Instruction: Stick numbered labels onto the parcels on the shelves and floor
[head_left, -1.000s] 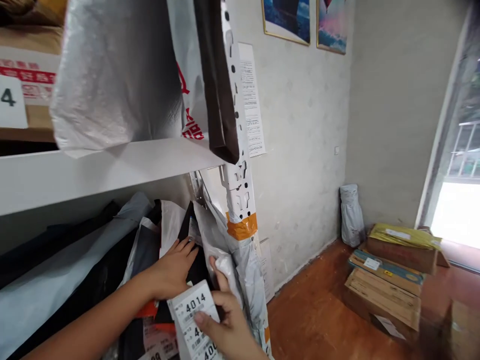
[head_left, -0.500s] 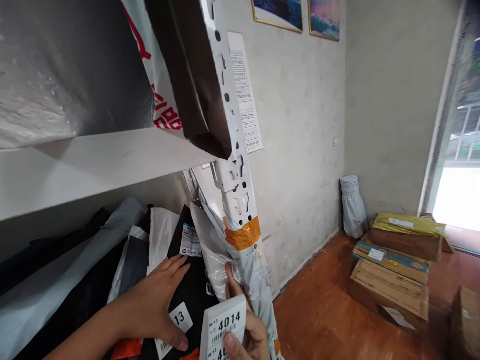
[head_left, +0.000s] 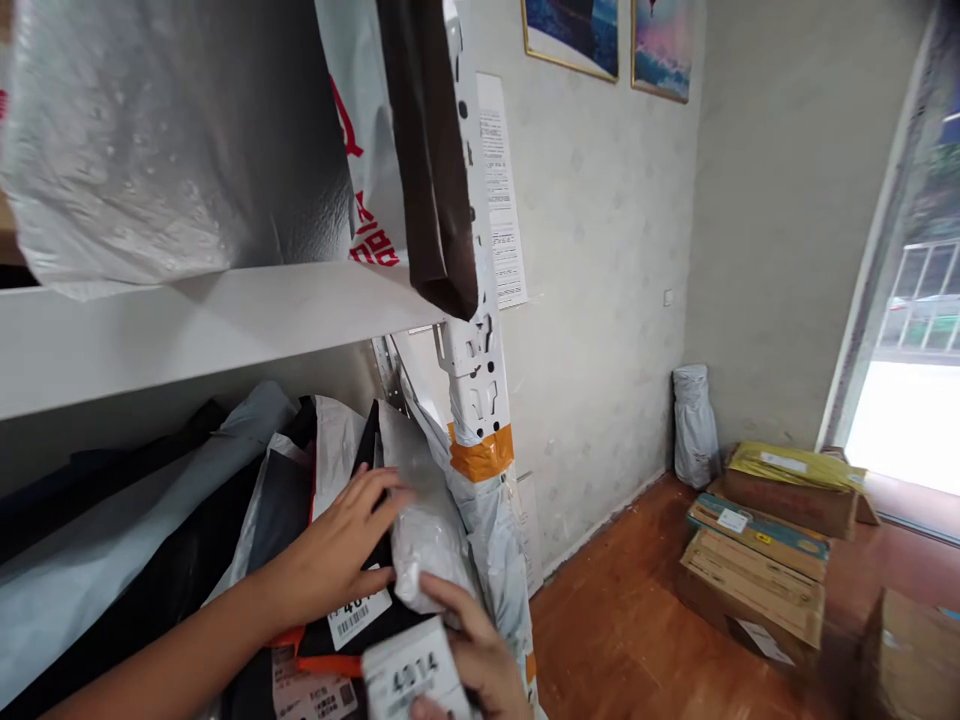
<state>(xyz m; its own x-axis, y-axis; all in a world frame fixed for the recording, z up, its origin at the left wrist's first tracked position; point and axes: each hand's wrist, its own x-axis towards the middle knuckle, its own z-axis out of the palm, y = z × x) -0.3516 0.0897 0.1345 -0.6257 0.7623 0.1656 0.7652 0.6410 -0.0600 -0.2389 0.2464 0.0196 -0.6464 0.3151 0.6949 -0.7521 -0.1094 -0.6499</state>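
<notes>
My left hand reaches over a row of upright parcels on the lower shelf. Its fingers are stretched out and apart, by a black mailer bag and the white plastic-wrapped parcel beside it. A white barcode label, partly covered by my thumb, sits on the black bag. My right hand is closed on a pad of white labels printed 4014, the thumb over its front. The right forefinger touches the lower end of the white parcel. Motion blurs both hands' fingertips slightly.
A white shelf board crosses above my hands, bearing a silver bag and a dark bag that overhangs its edge. The perforated post wears orange tape. Cardboard boxes and a wrapped roll stand on the floor.
My left hand has moved up and right towards the white parcel. The right hand has shifted slightly left and down with the labels. The white parcel now leans out further. The view has shifted slightly.
</notes>
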